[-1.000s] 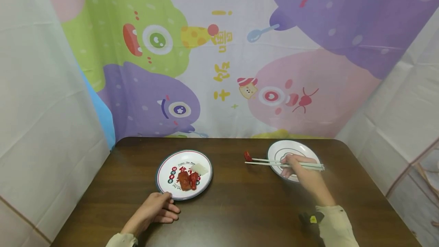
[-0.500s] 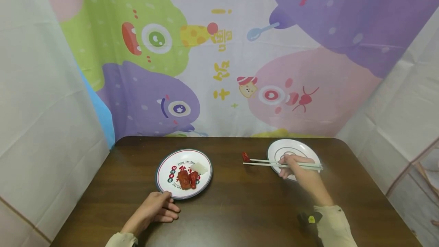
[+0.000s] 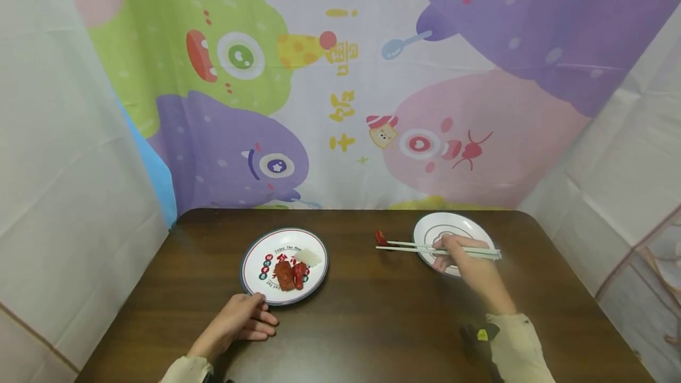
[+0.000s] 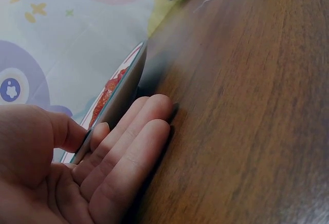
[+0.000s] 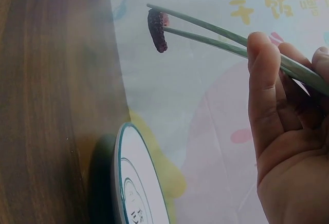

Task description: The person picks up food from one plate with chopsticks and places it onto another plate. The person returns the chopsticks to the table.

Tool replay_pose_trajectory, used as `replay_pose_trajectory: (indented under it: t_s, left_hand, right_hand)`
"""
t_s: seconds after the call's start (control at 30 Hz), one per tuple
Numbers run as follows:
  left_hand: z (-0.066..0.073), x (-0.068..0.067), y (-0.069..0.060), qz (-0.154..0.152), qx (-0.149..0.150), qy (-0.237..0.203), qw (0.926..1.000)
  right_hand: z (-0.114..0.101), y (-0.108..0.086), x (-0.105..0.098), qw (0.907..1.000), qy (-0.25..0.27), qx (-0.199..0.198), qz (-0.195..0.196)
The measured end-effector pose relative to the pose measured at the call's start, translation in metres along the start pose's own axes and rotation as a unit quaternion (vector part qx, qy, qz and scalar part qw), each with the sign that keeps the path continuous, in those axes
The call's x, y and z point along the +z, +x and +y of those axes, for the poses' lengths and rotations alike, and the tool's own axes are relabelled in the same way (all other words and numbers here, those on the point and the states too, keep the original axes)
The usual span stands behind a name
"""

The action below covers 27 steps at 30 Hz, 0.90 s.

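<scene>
My right hand grips a pair of pale green chopsticks over the right plate. A small dark red food piece is at their tips, left of that plate; the right wrist view shows the piece held off the table. My left hand pinches the near rim of the left plate between thumb and forefinger, its other fingers extended by the table. On that plate lie a brown-red piece, a red piece and a whitish piece.
Both plates stand on a dark wooden table. A printed cartoon curtain hangs behind the far edge, with pale sheets at either side.
The chopsticks and the food piece have shifted slightly left in the head view. The view itself has tilted a little. My left hand stays at the plate's rim.
</scene>
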<state>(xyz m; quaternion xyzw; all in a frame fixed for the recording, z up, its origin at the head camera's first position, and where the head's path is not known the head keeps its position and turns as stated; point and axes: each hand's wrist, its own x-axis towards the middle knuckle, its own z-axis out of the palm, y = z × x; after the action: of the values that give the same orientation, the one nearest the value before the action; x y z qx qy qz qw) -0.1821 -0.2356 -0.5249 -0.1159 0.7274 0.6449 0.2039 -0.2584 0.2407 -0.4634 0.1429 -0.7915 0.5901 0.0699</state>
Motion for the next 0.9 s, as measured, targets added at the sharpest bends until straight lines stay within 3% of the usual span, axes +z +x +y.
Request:
replay_pose_trajectory:
  t_s: [0.6, 0.9]
  left_hand:
    - [0.004, -0.001, 0.001, 0.005, 0.000, 0.006, 1.0000]
    - [0.004, 0.000, -0.001, 0.003, 0.000, 0.006, 1.0000]
  right_hand:
    - [-0.011, 0.003, 0.009, 0.9979, 0.039, -0.050, -0.015]
    - [-0.012, 0.001, 0.010, 0.9990, 0.025, -0.031, -0.019]
